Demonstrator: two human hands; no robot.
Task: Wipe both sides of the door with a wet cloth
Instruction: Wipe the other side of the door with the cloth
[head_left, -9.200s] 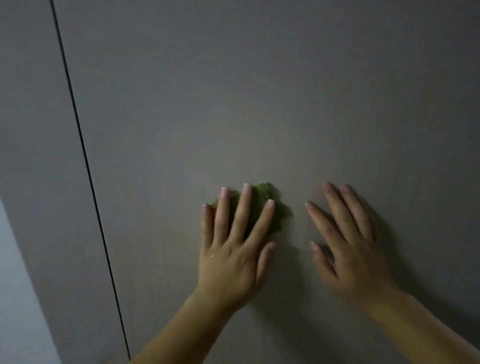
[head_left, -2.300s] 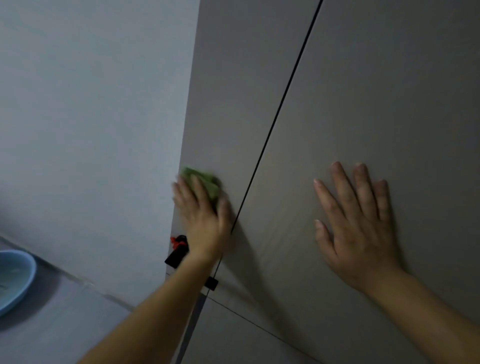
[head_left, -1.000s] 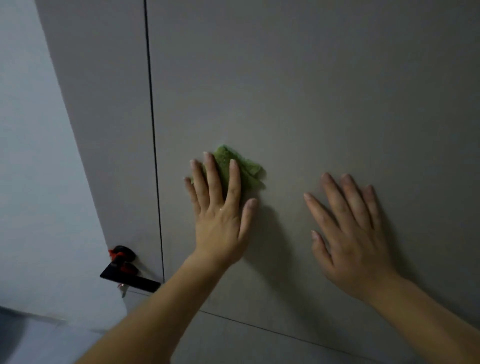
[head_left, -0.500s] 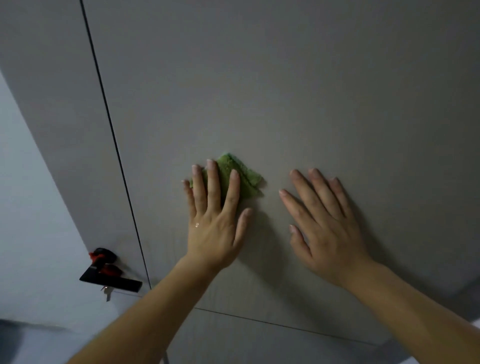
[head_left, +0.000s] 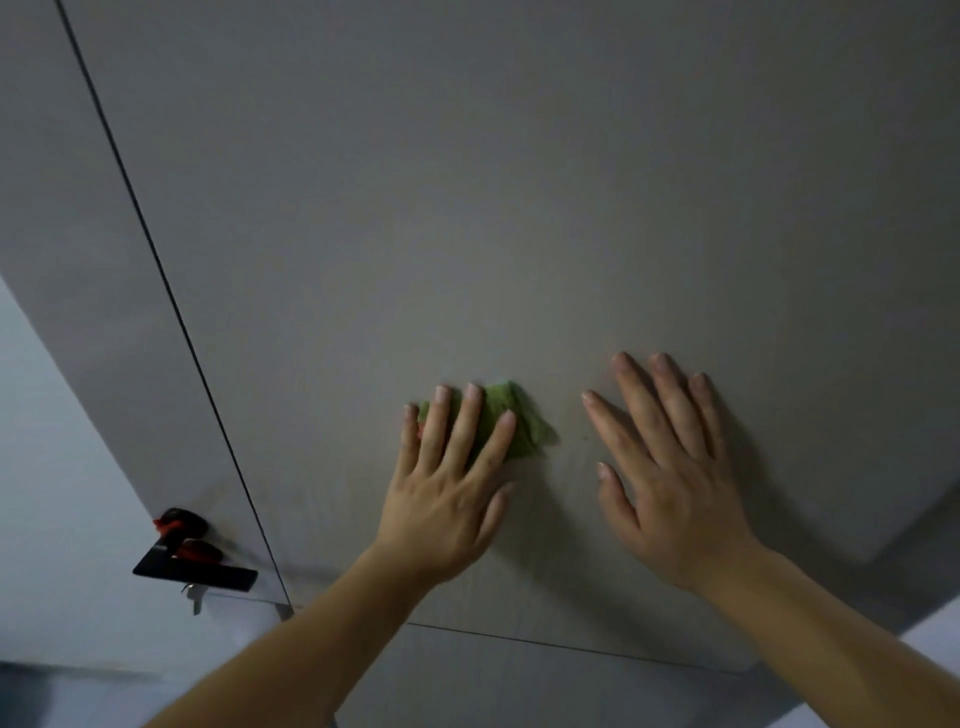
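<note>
On the flat grey door panel | left hand flat, fingers straight, presses crumpled green cloth | right hand beside it, spread flat on door

Left hand, right hand bare; nails short, plain. Both forearms bare down to frame edge.

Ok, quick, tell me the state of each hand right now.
Left hand: open, straight fingers pressing the green cloth against the door.
Right hand: open, flat on the door, holding nothing.
</note>
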